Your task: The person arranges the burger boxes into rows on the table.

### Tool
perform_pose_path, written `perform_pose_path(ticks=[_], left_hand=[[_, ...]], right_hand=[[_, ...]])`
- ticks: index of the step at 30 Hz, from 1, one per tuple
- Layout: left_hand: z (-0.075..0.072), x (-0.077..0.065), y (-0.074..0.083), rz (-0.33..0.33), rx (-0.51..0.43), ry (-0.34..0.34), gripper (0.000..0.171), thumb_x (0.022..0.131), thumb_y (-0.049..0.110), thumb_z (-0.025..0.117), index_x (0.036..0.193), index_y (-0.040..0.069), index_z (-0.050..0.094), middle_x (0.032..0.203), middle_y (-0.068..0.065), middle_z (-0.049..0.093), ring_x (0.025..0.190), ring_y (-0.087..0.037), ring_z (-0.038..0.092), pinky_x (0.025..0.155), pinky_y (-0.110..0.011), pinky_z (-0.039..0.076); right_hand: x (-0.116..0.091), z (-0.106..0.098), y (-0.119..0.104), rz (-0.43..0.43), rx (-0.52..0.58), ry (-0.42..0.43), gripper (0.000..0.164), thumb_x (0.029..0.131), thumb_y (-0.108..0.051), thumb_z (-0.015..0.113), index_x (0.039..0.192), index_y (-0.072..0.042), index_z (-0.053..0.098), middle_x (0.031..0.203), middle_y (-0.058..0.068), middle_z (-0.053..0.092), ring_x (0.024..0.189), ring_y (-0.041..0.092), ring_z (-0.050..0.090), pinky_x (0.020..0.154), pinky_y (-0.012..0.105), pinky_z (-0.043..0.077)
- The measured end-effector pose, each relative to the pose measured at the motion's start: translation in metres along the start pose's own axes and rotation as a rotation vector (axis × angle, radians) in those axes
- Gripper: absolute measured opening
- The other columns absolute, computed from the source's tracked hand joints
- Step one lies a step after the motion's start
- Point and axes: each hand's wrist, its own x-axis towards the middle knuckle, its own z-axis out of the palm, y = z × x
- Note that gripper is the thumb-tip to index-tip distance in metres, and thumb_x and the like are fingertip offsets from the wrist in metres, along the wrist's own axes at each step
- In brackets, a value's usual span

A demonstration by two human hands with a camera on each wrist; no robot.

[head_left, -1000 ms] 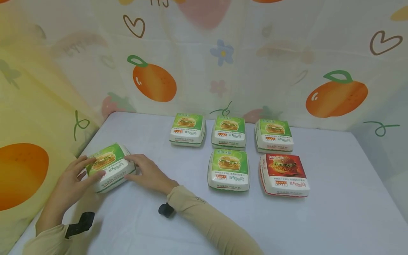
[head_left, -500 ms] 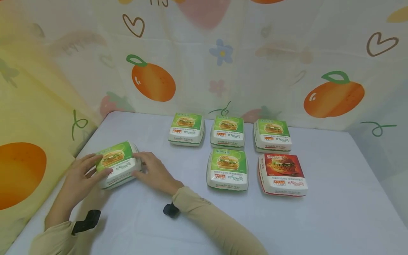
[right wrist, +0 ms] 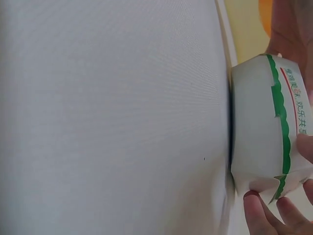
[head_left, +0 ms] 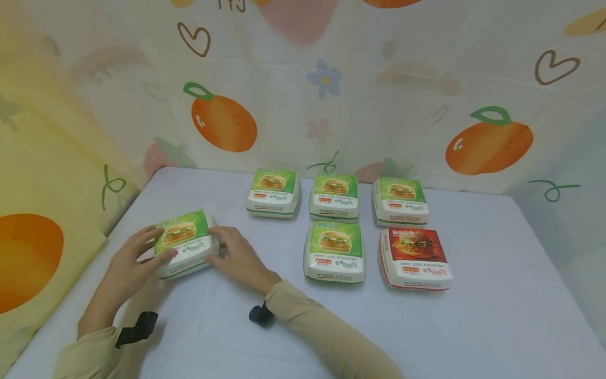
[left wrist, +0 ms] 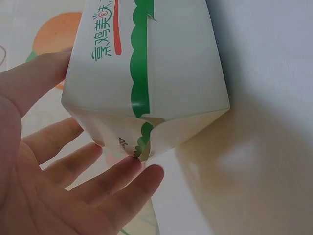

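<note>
In the head view a green and white burger box (head_left: 187,243) is at the table's left side, turned slightly, its printed lid facing up. My left hand (head_left: 124,271) holds its left end, thumb at the front edge and fingers along the far side. At the opposite end my right hand (head_left: 239,261) grips the right side between thumb and fingers. The left wrist view shows the box's white side and green scalloped flap (left wrist: 141,73), with fingertips against the end. In the right wrist view the box's underside (right wrist: 254,132) faces the tabletop closely.
Three green burger boxes line the back: left box (head_left: 273,193), middle box (head_left: 334,197) and right box (head_left: 400,201). In front are another green box (head_left: 334,252) and a red burger box (head_left: 415,259). A fruit-print curtain (head_left: 284,79) hangs behind the white table (head_left: 497,295).
Both hands have moved right with the green burger box, which is also turned a little straighter. The other boxes keep their arrangement; the whole view shifts slightly.
</note>
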Motion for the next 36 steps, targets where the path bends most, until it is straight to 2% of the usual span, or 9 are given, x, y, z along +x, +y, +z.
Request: perform_pose_path(ticks=[2,5,9,12,15,20,25,32,36], left_hand=[[0.002,0.001,0.002,0.003,-0.001,-0.003,0.068,0.095,0.032,0.067,0.147,-0.003,0.041,0.158,-0.026,0.029,0.127,-0.057,0.045,0.088,-0.021,0.056],[0.006,0.003,0.004,0.011,-0.004,-0.001,0.068,0.095,0.034,0.068,0.146,-0.002,0.042,0.158,-0.024,0.030,0.128,-0.054,0.046,0.077,0.001,0.044],[0.011,0.005,0.006,0.024,-0.013,-0.004,0.067,0.095,0.034,0.068,0.146,-0.001,0.043,0.159,-0.023,0.030,0.128,-0.052,0.046,0.087,-0.020,0.057],[0.015,0.006,0.008,0.023,-0.034,-0.010,0.067,0.094,0.034,0.068,0.147,0.001,0.043,0.158,-0.023,0.031,0.128,-0.050,0.046,0.087,-0.016,0.055],[0.019,0.006,0.010,0.022,-0.062,-0.007,0.067,0.094,0.034,0.069,0.147,0.002,0.043,0.154,-0.023,0.035,0.126,-0.048,0.047,0.079,0.005,0.039],[0.027,0.007,0.013,0.041,-0.091,0.004,0.064,0.093,0.031,0.070,0.146,0.004,0.045,0.150,-0.023,0.038,0.123,-0.043,0.050,0.081,0.004,0.040],[0.035,0.009,0.018,0.044,-0.091,0.013,0.062,0.093,0.031,0.070,0.145,0.008,0.046,0.149,-0.017,0.041,0.120,-0.028,0.053,0.083,0.004,0.040],[0.043,0.013,0.025,0.054,-0.136,-0.030,0.065,0.093,0.029,0.071,0.147,0.008,0.044,0.151,-0.022,0.039,0.126,-0.049,0.051,0.082,0.004,0.039],[0.047,0.015,0.030,0.048,-0.146,-0.052,0.065,0.093,0.029,0.071,0.148,0.010,0.043,0.153,-0.021,0.039,0.126,-0.051,0.052,0.083,0.003,0.039]], right_hand=[[-0.002,-0.002,0.001,0.018,0.005,0.008,0.055,0.096,-0.023,0.067,0.145,-0.014,0.046,0.150,0.008,0.046,0.117,0.011,0.061,0.095,0.012,0.047],[-0.007,-0.006,0.004,0.039,0.013,0.019,0.055,0.095,-0.023,0.068,0.145,-0.016,0.047,0.148,0.006,0.047,0.114,0.011,0.062,0.092,0.012,0.048],[-0.013,-0.012,0.005,0.064,0.031,0.031,0.054,0.094,-0.023,0.069,0.144,-0.018,0.048,0.147,0.006,0.048,0.113,0.012,0.063,0.088,0.013,0.049],[-0.018,-0.015,0.004,0.085,0.046,0.039,0.054,0.094,-0.022,0.069,0.144,-0.018,0.048,0.147,0.006,0.048,0.114,0.014,0.063,0.089,0.014,0.049],[-0.022,-0.019,0.004,0.108,0.054,0.044,0.055,0.094,-0.022,0.069,0.144,-0.019,0.048,0.148,0.006,0.047,0.115,0.016,0.063,0.091,0.016,0.049],[-0.027,-0.022,0.005,0.130,0.057,0.064,0.054,0.093,-0.021,0.069,0.143,-0.018,0.049,0.147,0.006,0.047,0.116,0.017,0.063,0.094,0.018,0.050],[-0.033,-0.025,0.008,0.164,0.072,0.086,0.054,0.093,-0.021,0.070,0.143,-0.020,0.049,0.146,0.006,0.047,0.116,0.016,0.062,0.095,0.018,0.050],[-0.046,-0.030,0.008,0.161,0.097,0.125,0.055,0.094,-0.017,0.068,0.144,-0.012,0.046,0.145,0.011,0.045,0.122,0.023,0.059,0.100,0.021,0.051],[-0.054,-0.031,0.009,0.160,0.093,0.145,0.056,0.094,-0.016,0.067,0.145,-0.009,0.043,0.145,0.012,0.043,0.125,0.025,0.056,0.103,0.022,0.049]])
